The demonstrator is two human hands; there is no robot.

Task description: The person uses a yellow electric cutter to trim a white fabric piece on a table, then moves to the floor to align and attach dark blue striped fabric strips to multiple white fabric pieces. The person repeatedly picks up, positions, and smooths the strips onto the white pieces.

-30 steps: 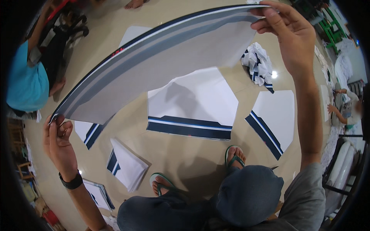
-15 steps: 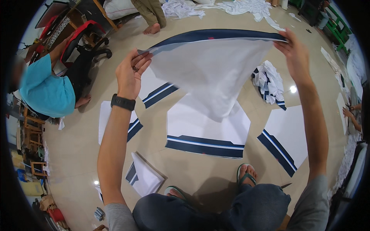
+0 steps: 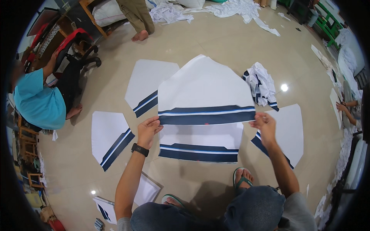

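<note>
My left hand [image 3: 149, 131] and my right hand [image 3: 266, 126] pinch the two near corners of a white fabric panel [image 3: 204, 86] with a navy and light-blue striped band along its near edge. The panel spreads away from me over a similar fabric piece [image 3: 200, 133], whose own striped band shows nearer my feet. Left of these lie two more banded pieces, an outer cut piece [image 3: 108, 129] and a farther cut piece [image 3: 150, 81]. Beyond my right wrist rests another cut piece [image 3: 287, 131], partly hidden by that hand and arm.
A crumpled white and navy fabric heap [image 3: 260, 82] sits at the right. By my left forearm lies folded white fabric [image 3: 146, 188]. A person in a turquoise shirt [image 3: 40, 100] sits at the left near a red chair [image 3: 75, 40]. Another person's bare foot [image 3: 140, 35] stands at the back.
Both hands have come down toward me with the panel. It hung raised and billowing, its band far from me; now it lies spread out with the band on the near side.
</note>
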